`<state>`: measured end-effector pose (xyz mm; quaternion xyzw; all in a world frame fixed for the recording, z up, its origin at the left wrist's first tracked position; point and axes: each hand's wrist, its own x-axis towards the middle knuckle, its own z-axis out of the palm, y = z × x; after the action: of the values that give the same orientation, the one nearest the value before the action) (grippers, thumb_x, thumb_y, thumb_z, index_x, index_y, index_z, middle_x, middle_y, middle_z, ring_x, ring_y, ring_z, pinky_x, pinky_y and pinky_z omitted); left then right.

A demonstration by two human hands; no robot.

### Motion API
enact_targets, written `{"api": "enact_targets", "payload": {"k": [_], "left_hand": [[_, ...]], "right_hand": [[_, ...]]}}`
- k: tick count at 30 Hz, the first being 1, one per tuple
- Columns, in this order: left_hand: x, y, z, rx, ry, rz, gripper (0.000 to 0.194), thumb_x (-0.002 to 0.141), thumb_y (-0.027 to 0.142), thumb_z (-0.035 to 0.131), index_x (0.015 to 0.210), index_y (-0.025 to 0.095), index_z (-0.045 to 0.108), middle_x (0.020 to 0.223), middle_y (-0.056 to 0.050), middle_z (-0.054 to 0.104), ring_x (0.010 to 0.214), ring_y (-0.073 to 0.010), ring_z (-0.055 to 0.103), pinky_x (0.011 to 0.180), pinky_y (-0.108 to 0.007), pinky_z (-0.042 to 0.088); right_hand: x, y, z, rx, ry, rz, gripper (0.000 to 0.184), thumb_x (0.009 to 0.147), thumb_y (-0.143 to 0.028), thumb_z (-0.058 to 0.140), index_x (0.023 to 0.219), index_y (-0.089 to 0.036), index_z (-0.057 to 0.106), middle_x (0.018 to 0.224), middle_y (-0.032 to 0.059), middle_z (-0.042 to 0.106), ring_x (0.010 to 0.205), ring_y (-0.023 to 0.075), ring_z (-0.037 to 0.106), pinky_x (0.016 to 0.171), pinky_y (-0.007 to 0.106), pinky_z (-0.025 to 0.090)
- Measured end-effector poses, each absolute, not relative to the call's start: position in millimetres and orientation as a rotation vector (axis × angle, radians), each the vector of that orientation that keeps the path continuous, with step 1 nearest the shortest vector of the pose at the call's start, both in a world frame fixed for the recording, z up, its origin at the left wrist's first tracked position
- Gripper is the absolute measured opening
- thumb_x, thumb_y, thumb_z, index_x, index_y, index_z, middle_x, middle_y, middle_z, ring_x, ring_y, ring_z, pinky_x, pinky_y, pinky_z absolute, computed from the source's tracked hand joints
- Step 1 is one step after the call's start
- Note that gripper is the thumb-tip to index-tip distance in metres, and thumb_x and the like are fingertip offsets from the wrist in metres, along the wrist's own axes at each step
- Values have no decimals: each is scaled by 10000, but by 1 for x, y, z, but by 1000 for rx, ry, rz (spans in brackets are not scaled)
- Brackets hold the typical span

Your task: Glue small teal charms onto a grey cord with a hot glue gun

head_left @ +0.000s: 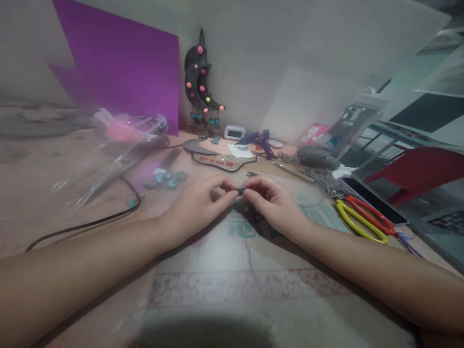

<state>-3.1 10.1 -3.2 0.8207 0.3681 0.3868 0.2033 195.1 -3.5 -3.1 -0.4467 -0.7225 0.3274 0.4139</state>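
My left hand point(203, 198) and my right hand point(272, 202) meet over the middle of the table. Each is closed in a pinch of thumb and fingers. Between the fingertips is a small dark grey piece point(240, 191), too small and too covered to name. A thin grey strand point(249, 253) runs below the hands toward me; whether it joins the piece I cannot tell. Just beyond my right fingers lie the dark tips of a tool point(251, 174). Several teal and dark small pieces point(170, 180) lie left of my left hand, blurred.
At right are red-and-yellow-handled scissors point(362, 220), a phone point(375, 200) and grey yarn point(317, 158). A blue glue gun point(266, 144), white digital clock point(234, 132) and dark moon ornament point(197, 79) are at the back. Plastic bags point(126, 133) and a black cable point(90, 223) lie left.
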Motion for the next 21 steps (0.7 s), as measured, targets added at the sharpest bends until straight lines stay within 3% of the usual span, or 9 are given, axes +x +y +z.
{"api": "enact_targets", "payload": {"k": [9, 21], "left_hand": [[-5, 9, -3, 2325, 988, 1119, 116, 891, 316, 639, 889, 201, 648, 874, 5, 691, 845, -172, 623, 796, -305, 459], [-4, 8, 0, 2317, 1048, 1060, 145, 925, 302, 552, 877, 201, 644, 882, -14, 692, 864, -190, 624, 805, -316, 468]], "right_hand": [[194, -6, 0, -1116, -1871, 680, 80, 885, -257, 596, 907, -197, 643, 800, -2, 648, 690, 124, 582, 638, 259, 459], [194, -7, 2, -1160, -1903, 726, 117, 896, -302, 599, 906, -189, 628, 781, -3, 630, 682, 122, 563, 629, 257, 441]]}}
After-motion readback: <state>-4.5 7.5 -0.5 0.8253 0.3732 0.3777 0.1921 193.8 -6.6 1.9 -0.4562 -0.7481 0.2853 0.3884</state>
